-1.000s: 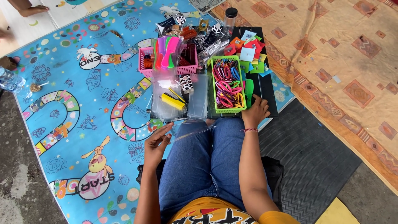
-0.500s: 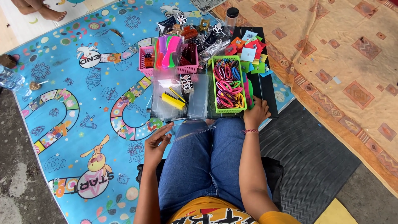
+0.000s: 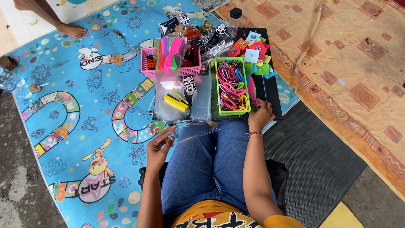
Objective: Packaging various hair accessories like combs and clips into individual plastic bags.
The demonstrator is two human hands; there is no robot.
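— What's in the left hand (image 3: 159,145)?

— A clear plastic sleeve (image 3: 195,131), pinched at its left end between thumb and fingers. It lies across the near knee, just this side of the stack of clear sleeves (image 3: 182,103) on the mat.

— Which way does it run?

— Long axis left to right, roughly level, free end pointing right toward the other knee.

— And the right hand (image 3: 260,115)?

— Resting fingers-down at the near right corner of the green basket (image 3: 232,87) of hair ties. Whether it has closed on anything I can't tell; the fingertips are hidden.

— What could go wrong?

— I'd judge the sleeve is the weak point. It's thin, slick and held by one end only, so it could sag, fold or slide off the jeans. The right hand, pulling back, might also tip the basket, which sits at the edge of the black tray (image 3: 270,90).

— Anything else close by?

— A pink basket (image 3: 148,63) of combs farther off, and a yellow comb (image 3: 175,103) lying on the stack.
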